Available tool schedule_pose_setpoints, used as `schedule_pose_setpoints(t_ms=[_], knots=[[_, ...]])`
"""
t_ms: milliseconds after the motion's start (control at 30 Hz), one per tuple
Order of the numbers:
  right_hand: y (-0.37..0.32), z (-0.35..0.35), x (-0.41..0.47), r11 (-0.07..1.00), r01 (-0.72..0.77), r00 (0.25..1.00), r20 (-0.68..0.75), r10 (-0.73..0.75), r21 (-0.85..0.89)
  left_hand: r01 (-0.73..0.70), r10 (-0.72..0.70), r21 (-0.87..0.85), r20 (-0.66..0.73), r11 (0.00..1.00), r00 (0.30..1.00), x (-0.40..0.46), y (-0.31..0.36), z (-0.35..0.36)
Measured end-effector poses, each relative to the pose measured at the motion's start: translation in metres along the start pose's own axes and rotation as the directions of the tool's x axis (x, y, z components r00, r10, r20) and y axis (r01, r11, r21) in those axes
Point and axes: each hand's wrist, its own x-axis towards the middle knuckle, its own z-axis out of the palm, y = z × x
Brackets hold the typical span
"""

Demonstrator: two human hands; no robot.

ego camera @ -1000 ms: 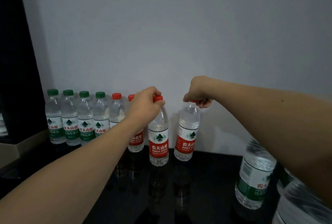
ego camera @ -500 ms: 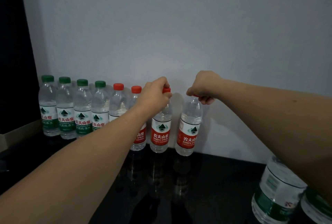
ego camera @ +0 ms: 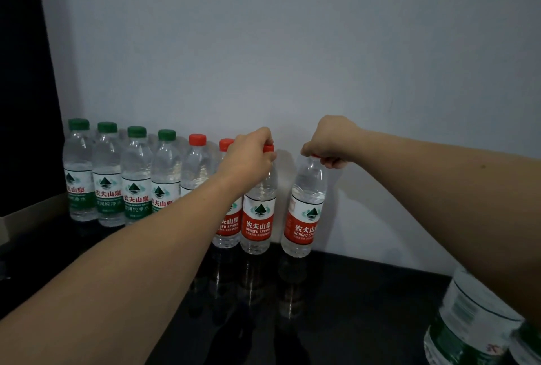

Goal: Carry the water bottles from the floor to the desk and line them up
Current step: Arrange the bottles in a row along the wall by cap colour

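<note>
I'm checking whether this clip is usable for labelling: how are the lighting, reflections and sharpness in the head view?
Head view: dim, flat light; the wall is grey with soft shadows beside the red-capped bottles. The glossy black desk mirrors the bottles faintly. Labels in the row read sharply; the large green-labelled bottle at the lower right edge is blurred and cropped. Wide-angle stretch enlarges both forearms near the frame edges.

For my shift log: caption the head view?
Left hand and right hand each grip a red-capped bottle by its cap, extending the desk's row.

A single head-worn wide-angle camera looks forward and slightly down, close over the dark bench [ego camera: 351, 291], squarely facing the pale wall [ego camera: 292, 42] behind.
</note>
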Motion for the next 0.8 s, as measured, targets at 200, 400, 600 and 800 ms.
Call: schedule_pose_setpoints(t_ms=[200, 400, 600, 800], knots=[[-0.010, 0.007, 0.005, 1.000, 0.000, 1.000, 0.001, 0.000, 0.021, -0.014, 0.013, -0.015, -0.018, 1.000, 1.000, 0.000, -0.004, -0.002], [-0.019, 0.018, 0.009, 1.000, 0.002, 1.000, 0.011, -0.002, 0.008, -0.040, 0.041, 0.070, -0.008, 0.997, 0.999, -0.004, -0.002, 0.000], [-0.027, 0.027, 0.011, 0.999, 0.033, 0.999, -0.039, -0.035, -0.041, -0.039, 0.039, 0.130, 0.000, 0.991, 0.999, -0.001, -0.003, -0.003], [-0.024, 0.033, 0.015, 1.000, 0.010, 0.999, -0.048, -0.010, 0.013, -0.041, 0.042, 0.112, -0.011, 0.993, 0.999, -0.004, -0.005, -0.001]])
